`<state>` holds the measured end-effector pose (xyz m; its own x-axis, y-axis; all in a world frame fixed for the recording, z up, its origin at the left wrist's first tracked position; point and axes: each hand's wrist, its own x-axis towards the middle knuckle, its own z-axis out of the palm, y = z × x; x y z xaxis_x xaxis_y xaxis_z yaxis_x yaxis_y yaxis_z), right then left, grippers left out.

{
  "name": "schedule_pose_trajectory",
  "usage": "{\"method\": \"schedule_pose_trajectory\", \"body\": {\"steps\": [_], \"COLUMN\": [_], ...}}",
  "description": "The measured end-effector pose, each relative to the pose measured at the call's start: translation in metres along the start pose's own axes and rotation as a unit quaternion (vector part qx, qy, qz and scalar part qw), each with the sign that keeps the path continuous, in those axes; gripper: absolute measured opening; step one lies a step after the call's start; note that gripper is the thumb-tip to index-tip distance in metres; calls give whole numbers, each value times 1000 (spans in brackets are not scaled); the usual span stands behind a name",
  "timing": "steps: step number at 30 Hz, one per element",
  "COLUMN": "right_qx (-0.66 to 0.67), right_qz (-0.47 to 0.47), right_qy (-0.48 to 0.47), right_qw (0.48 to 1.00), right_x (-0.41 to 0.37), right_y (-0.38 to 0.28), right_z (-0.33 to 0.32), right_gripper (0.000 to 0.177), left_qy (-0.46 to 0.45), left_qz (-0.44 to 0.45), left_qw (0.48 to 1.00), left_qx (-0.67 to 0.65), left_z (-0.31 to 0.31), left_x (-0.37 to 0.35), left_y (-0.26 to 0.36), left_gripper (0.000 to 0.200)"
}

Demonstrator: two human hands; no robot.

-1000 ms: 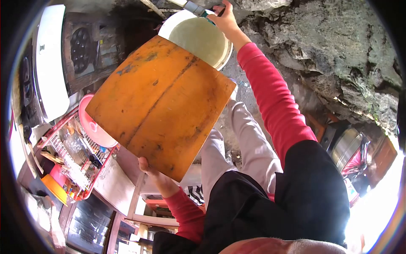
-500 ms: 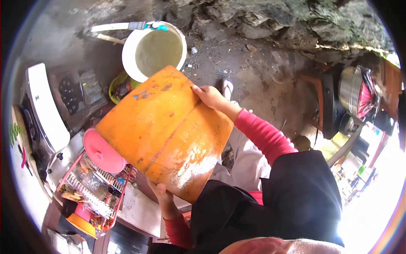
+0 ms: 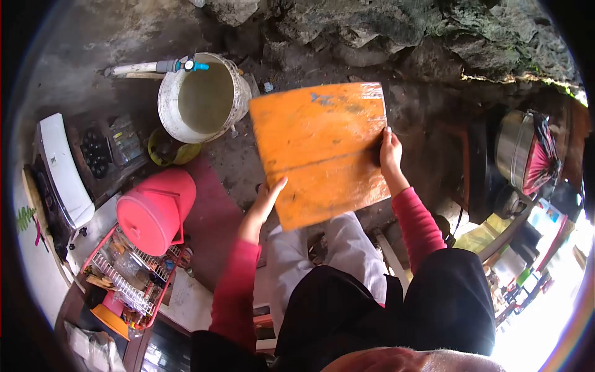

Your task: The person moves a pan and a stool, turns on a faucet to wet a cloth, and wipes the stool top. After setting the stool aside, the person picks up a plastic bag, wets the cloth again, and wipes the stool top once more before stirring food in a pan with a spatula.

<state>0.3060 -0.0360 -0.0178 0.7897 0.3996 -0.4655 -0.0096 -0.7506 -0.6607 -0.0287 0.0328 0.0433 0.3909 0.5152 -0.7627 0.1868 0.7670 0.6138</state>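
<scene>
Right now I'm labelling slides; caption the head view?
Two hands grip an orange board, beside a white bucket under a blue-handled tap.

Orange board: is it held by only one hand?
No, the left hand grips the orange board at one edge and the right hand grips it at the opposite edge.

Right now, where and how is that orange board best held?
Probably grip the orange board by its opposite side edges, coming from either side, as the left hand and right hand do: its face is broad and flat, with no handle showing.
</scene>
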Motion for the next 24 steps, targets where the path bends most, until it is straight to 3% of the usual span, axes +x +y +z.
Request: {"method": "schedule_pose_trajectory", "body": {"steps": [1, 2, 3, 5, 9, 12, 14, 15, 16, 18, 20, 22, 24], "right_qx": [10, 20, 9, -8, -3, -7, -146, -353, -356, -287, -188, -127, -102], "right_qz": [-2, -4, 31, 8, 34, -17, 13, -118, -48, -196, -381, -422, -497], "right_qy": [12, 21, 2, 21, 35, 6, -15, -105, 5, 28, 52, -23, -8], "right_qw": [1000, 1000, 999, 1000, 999, 1000, 989, 922, 933, 937, 904, 897, 862], "right_x": [22, 43, 63, 122, 150, 158, 159, 170, 128, 108, 82, 40, 11], "right_y": [3, 2, 0, 13, 10, 35, 37, 48, -16, -75, -157, -264, -334], "right_z": [2, 5, 6, 27, 50, 59, 51, 43, 44, 60, 110, 166, 237], "right_gripper": [47, 47, 46, 46, 45, 42, 40, 42, 47, 52, 48, 42, 38], "left_qy": [5, 15, 19, 41, 50, 58, 41, 12, -7, 9, 45, 25, -31], "left_qz": [13, -35, -9, 14, 14, -11, -38, -113, -88, 10, -11, 18, 53], "left_qw": [1000, 999, 1000, 999, 997, 994, 998, 983, 970, 967, 951, 946, 959], "left_qx": [9, 8, -19, -24, -57, -92, 33, 148, 227, 256, 306, 323, 278], "left_z": [13, 18, 21, 34, 37, 19, 10, 1, 12, 5, -8, -16, -40], "left_x": [28, 60, 96, 160, 192, 200, 196, 200, 174, 180, 188, 172, 162], "left_y": [6, 6, -5, 5, 21, 10, 7, 5, 40, 15, -5, 13, 16], "left_gripper": [63, 65, 65, 61, 60, 60, 60, 60, 62, 64, 77, 80, 67]}}
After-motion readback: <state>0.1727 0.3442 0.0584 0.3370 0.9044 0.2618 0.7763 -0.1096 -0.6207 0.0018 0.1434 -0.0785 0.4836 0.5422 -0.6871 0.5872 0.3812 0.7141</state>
